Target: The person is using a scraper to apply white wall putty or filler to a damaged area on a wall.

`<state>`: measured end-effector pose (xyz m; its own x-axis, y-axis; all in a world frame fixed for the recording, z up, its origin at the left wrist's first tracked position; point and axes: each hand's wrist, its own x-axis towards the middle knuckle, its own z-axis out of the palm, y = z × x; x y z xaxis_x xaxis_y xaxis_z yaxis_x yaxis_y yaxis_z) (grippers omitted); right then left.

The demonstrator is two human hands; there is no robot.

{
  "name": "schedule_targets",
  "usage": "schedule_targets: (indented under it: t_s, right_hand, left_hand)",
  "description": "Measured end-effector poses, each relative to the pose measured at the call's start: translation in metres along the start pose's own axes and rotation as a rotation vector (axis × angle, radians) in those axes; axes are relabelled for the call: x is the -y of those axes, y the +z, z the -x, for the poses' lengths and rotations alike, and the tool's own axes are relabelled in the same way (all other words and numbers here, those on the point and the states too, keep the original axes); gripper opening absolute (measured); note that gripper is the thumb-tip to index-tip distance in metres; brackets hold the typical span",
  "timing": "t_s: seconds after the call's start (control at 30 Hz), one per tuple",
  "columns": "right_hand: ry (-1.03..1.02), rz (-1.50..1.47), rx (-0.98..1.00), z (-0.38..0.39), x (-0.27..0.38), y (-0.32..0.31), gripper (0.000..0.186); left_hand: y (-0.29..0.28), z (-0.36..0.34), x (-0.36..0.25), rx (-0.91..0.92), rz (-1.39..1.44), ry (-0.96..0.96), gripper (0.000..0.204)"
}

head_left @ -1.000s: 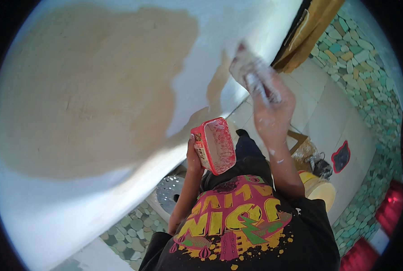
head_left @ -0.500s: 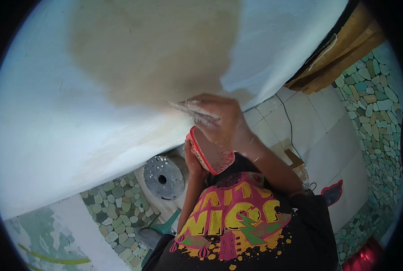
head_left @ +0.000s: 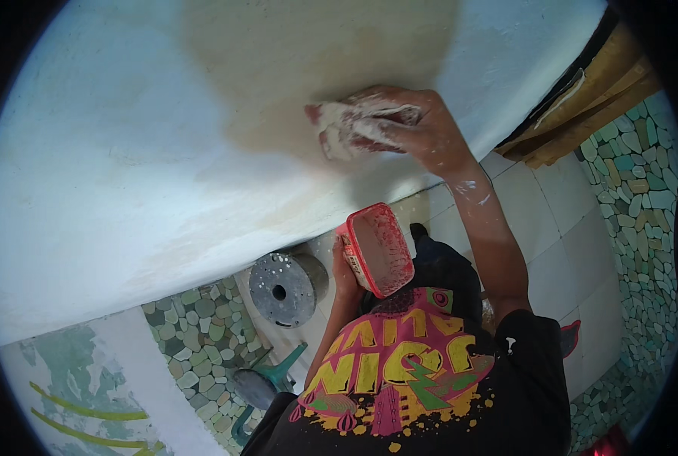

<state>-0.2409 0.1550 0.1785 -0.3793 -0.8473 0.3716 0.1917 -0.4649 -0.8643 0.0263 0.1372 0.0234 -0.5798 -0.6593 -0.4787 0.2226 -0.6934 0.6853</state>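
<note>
My right hand (head_left: 417, 129) is raised to the pale wall (head_left: 126, 175), its fingers closed on a flat reddish spreader (head_left: 336, 131) thickly smeared with whitish paste. The spreader lies over the wall surface; whether it presses on it I cannot tell. White smears mark that wrist and forearm. Lower down, close to my body, my left hand (head_left: 345, 272) grips a red-rimmed rectangular plastic tub (head_left: 358, 260) from its left side. The tub is tilted, with its open top showing pinkish-grey residue on the inner walls.
A grey cylindrical spool (head_left: 282, 292) with white spots stands by the wall's foot. Near it is a green and grey object (head_left: 267, 380). Brown cardboard (head_left: 574, 114) leans at the upper right. Pale tiles (head_left: 536, 197) and pebble-pattern flooring (head_left: 627, 197) cover the ground.
My right hand has moved from above the tub up onto the wall, turning the spreader's smeared face into view. My left hand still holds the tub, now turned more upright in the picture.
</note>
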Motion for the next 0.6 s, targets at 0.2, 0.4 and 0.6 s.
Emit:
schedule_targets:
  t_s: [0.2,0.4,0.6]
  right_hand:
    - [0.078,0.040,-0.295,0.009,0.010,-0.030,0.028]
    - [-0.048,-0.147,-0.142,0.014,0.000,-0.047,0.028]
    - [-0.168,-0.190,0.181,-0.013,-0.028,0.026,0.027]
  left_hand:
    - [0.006,-0.009,0.006,-0.051,0.002,-0.030,0.052]
    - [0.012,-0.017,0.009,-0.027,-0.018,-0.041,0.053]
    - [0.023,-0.015,0.009,0.021,-0.019,-0.066,0.047]
